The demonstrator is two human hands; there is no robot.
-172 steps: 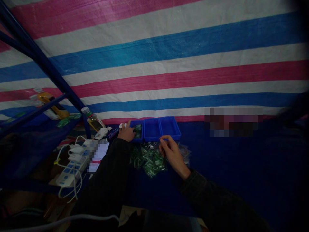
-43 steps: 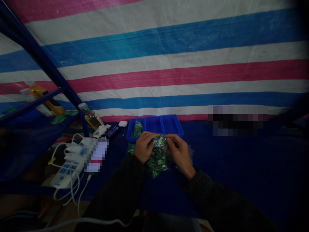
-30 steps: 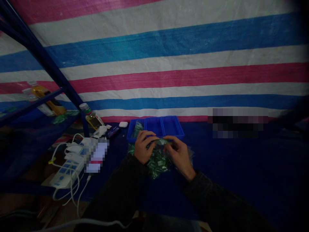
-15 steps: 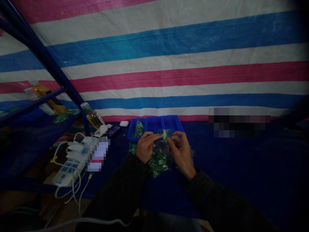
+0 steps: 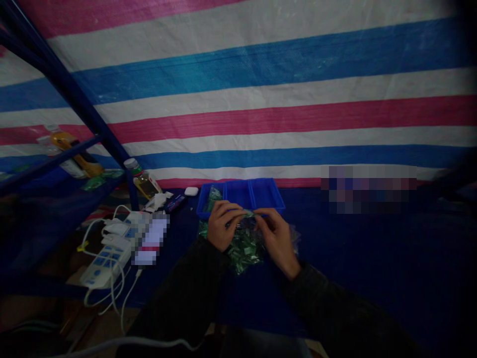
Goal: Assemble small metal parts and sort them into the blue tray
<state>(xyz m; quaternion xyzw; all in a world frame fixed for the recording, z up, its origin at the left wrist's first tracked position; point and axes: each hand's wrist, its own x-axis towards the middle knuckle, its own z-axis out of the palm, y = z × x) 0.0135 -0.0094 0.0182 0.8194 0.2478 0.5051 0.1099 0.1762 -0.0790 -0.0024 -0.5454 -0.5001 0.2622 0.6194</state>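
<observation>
Head view: left fingers [image 5: 231, 215] and right fingers [image 5: 267, 213], nearly closed, pinch one small packet [image 5: 248, 214].

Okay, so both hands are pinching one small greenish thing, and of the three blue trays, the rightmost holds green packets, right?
Not the rightmost: the head view shows green packets in the leftmost blue tray. The left hand and right hand do pinch one small greenish thing.
</observation>
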